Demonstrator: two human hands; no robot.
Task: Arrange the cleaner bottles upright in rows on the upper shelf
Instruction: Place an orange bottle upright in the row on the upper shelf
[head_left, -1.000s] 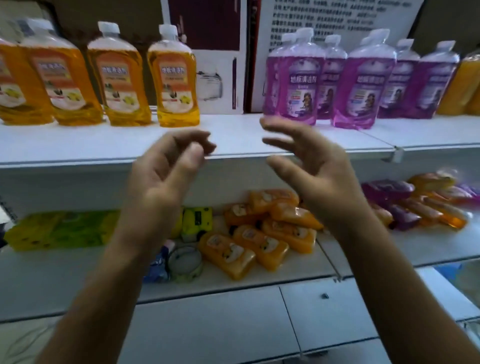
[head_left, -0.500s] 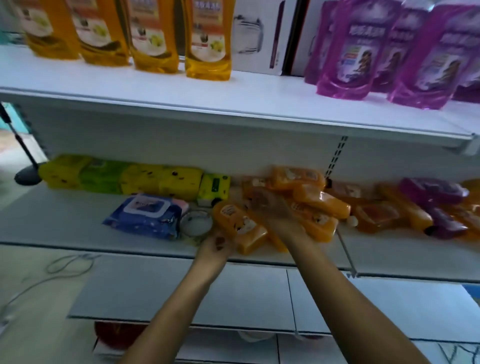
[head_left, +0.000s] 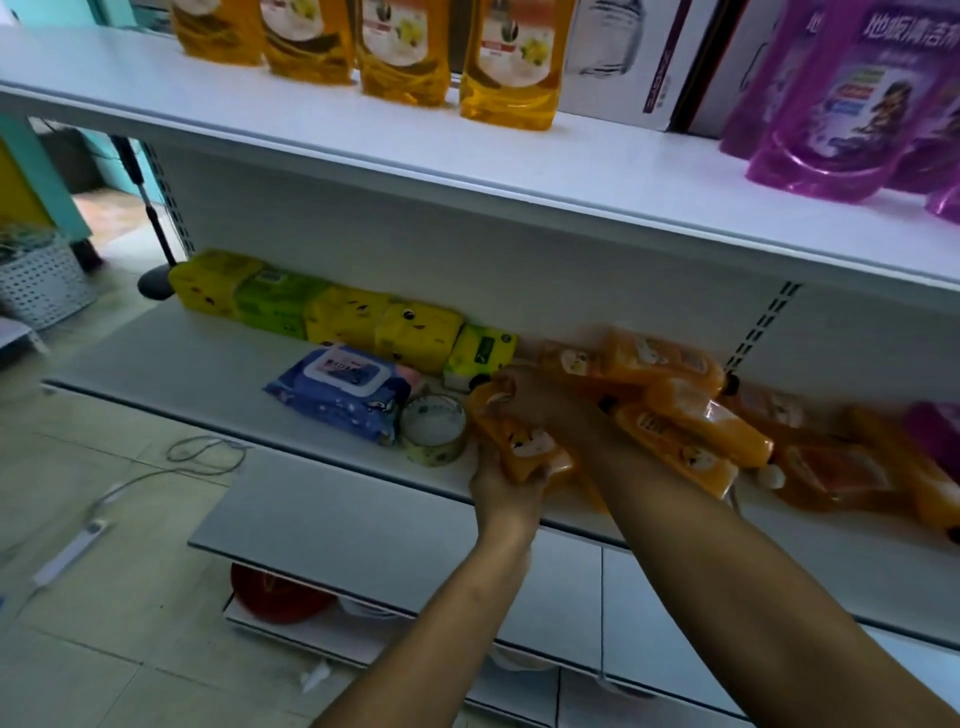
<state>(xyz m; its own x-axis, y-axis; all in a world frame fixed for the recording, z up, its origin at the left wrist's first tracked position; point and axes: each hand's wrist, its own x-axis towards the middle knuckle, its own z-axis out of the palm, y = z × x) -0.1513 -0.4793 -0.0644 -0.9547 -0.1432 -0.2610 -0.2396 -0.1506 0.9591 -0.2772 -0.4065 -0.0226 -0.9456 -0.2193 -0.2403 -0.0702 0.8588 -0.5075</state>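
Note:
Several orange cleaner bottles (head_left: 511, 62) stand upright at the left of the upper shelf (head_left: 363, 140), and purple bottles (head_left: 841, 104) stand at its right. On the lower shelf (head_left: 208, 374) a heap of orange bottles (head_left: 691, 431) lies flat. Both of my hands grip the leftmost lying orange bottle (head_left: 524, 447). My left hand (head_left: 501, 493) holds its near end from below. My right hand (head_left: 545, 405) curls over its far end. More orange and purple bottles lie blurred at the far right.
Yellow and green tissue packs (head_left: 337, 317), a blue wipes pack (head_left: 343, 389) and a tape roll (head_left: 436, 428) lie left of the heap. A white box (head_left: 623, 62) stands between the upright bottles. A basket (head_left: 41, 280) and a cable (head_left: 208, 452) are on the floor.
My hands dropped from in front of the upper shelf to the lower shelf and closed on a lying orange bottle. The view tilted down and left.

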